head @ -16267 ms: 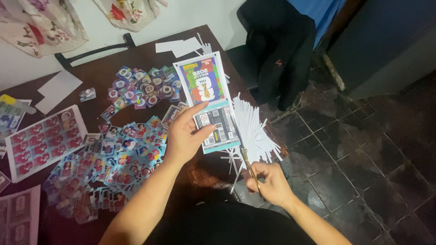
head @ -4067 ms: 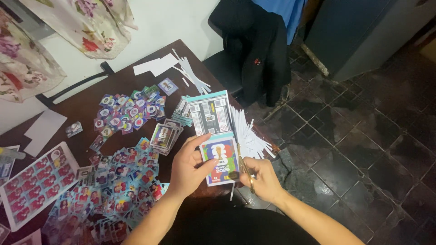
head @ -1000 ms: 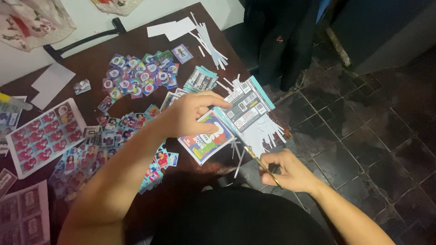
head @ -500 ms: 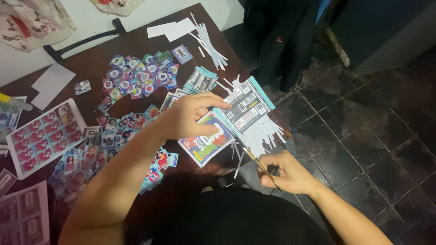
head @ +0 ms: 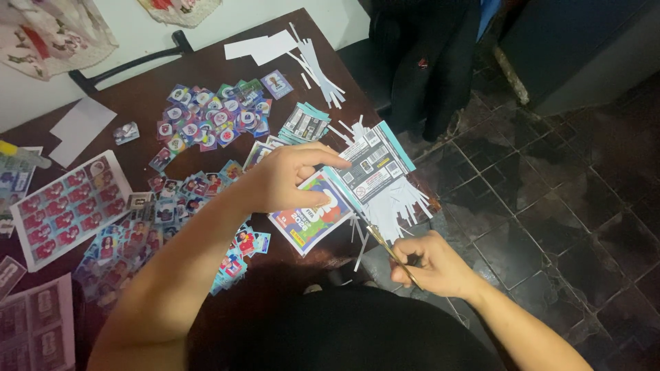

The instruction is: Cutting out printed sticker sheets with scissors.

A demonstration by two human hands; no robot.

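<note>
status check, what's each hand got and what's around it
Left hand pins printed sheet on table. Right hand holds scissors at sheet's edge. Paper strips beneath.

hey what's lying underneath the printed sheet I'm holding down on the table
Under the printed sheet, white paper strips stick out at its right edge, and the dark table shows around it. The sheet and your left hand cover whatever else is beneath.

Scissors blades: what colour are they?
Gold-toned, best seen in the head view: the scissors in the right hand cut the sheet held by the left hand.
</note>
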